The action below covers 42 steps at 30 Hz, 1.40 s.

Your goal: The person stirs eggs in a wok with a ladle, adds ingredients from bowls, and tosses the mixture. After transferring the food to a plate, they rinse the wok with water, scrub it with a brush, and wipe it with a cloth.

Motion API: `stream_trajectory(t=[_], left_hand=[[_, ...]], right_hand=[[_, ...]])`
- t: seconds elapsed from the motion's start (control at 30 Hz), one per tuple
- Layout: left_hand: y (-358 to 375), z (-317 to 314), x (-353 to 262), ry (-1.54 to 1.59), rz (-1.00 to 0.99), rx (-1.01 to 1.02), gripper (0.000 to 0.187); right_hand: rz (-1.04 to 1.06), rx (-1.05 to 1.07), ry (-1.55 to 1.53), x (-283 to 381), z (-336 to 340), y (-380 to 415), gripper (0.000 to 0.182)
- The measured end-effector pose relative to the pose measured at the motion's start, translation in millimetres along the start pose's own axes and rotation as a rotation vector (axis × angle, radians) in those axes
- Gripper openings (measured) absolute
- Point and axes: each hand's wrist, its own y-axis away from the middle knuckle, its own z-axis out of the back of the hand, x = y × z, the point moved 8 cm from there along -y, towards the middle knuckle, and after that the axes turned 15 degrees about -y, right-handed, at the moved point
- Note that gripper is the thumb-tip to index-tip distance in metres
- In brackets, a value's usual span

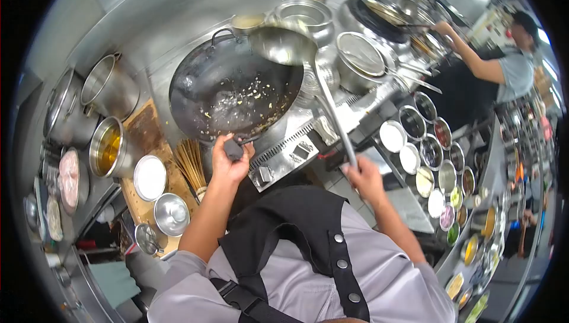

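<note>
My left hand [230, 162] is closed around the near handle of a large black wok [228, 95], with a dark cloth [234, 150] between palm and handle. Small pale bits of food and a wet shine lie in the wok. My right hand [364, 178] grips the long handle of a metal ladle [283, 44], whose bowl is raised over the wok's far right rim and is slightly blurred. Whatever the ladle bowl holds, if anything, cannot be made out.
At left are metal pots, a pot of yellow oil [110, 145], a white bowl [150, 178] and a bamboo brush [189, 163]. A strainer [360, 53] rests on a pot. Ingredient bowls [409, 158] stand right. A co-worker [515, 62] holds another wok's handle at the upper right.
</note>
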Motion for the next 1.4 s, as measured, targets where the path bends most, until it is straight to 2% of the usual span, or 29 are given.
stream_trajectory(t=[0.07,0.1,0.13,0.17,0.27,0.33,0.37,0.43,0.47,0.53,0.57,0.6,0.63,0.67,0.73,0.77,0.83,0.87,0.97,1.0,1.03,1.07,1.1,1.13,1.2,1.23,1.3,1.4], left_hand=[[-28,-8,-12,0.005,-0.102,-0.049,0.015],[-42,-9,-18,-0.004,-0.181,-0.091,0.016],[-62,0,-20,0.002,-0.196,-0.116,0.02],[-67,-2,-20,0.018,-0.218,-0.125,0.02],[-75,-7,-11,-0.006,-0.213,-0.215,0.026],[-59,-8,-5,-0.08,-0.29,-0.261,0.031],[-47,-5,0,-0.113,-0.316,-0.309,0.033],[-27,14,13,-0.204,-0.416,-0.392,0.031],[-12,20,21,-0.267,-0.399,-0.461,0.027],[17,26,34,-0.296,-0.409,-0.525,0.026],[30,29,40,-0.338,-0.4,-0.566,0.025],[43,31,45,-0.329,-0.413,-0.59,0.025],[54,35,51,-0.329,-0.419,-0.634,0.025],[64,35,53,-0.332,-0.427,-0.677,0.026],[79,32,58,-0.302,-0.428,-0.752,0.026],[85,30,59,-0.279,-0.426,-0.803,0.027],[89,20,55,-0.31,-0.468,-0.83,0.026],[91,19,55,-0.358,-0.495,-0.817,0.026],[100,15,62,-0.409,-0.531,-0.81,0.026],[97,11,60,-0.416,-0.55,-0.787,0.025],[94,10,60,-0.418,-0.55,-0.776,0.025],[93,10,60,-0.409,-0.535,-0.775,0.024],[91,12,63,-0.399,-0.515,-0.774,0.023],[89,11,63,-0.404,-0.513,-0.761,0.023],[87,10,57,-0.414,-0.56,-0.745,0.022],[86,9,56,-0.42,-0.557,-0.734,0.022],[83,8,55,-0.455,-0.56,-0.726,0.021],[78,14,62,-0.346,-0.512,-0.777,0.022]], right_hand=[[0.179,0.073,-0.05,63,-8,-79,0.03],[0.338,0.104,-0.12,106,-16,-108,0.041],[0.355,0.229,-0.1,135,-25,-136,0.052],[0.314,0.277,-0.195,155,-37,-153,0.055],[0.302,0.327,-0.086,156,-61,-226,0.055],[0.473,0.204,0.184,144,-72,-295,0.053],[0.475,0.234,0.18,133,-85,-331,0.053],[0.594,0.163,0.357,121,-109,-399,0.048],[0.598,0.195,0.351,113,-124,-433,0.048],[0.403,0.238,0.355,93,-150,-498,0.032],[-0.007,0.403,0.027,83,-166,-510,0.011],[-0.292,0.503,-0.366,83,-182,-524,0.008],[-0.589,0.576,-0.755,84,-195,-534,0.013],[-0.603,0.595,-0.754,91,-198,-550,0.013],[-0.93,0.486,-1.468,105,-205,-560,0.018],[-0.938,0.495,-1.467,109,-207,-558,0.018],[-0.833,0.409,-1.885,136,-207,-561,0.019],[-0.858,0.459,-1.955,134,-213,-575,0.019],[-0.937,0.469,-1.807,118,-225,-578,0.018],[-0.851,0.579,-1.558,115,-228,-574,0.013],[-0.838,0.578,-1.559,114,-231,-563,0.013],[-0.518,0.619,-0.867,105,-227,-557,0.005],[-0.197,0.59,-0.178,103,-214,-551,0.012],[-0.191,0.579,-0.178,99,-203,-542,0.012],[0.204,0.345,0.134,113,-164,-529,0.038],[0.207,0.332,0.134,111,-151,-525,0.038],[0.155,0.312,0.009,106,-117,-523,0.053],[0.286,0.165,0.259,110,-73,-526,0.053]])
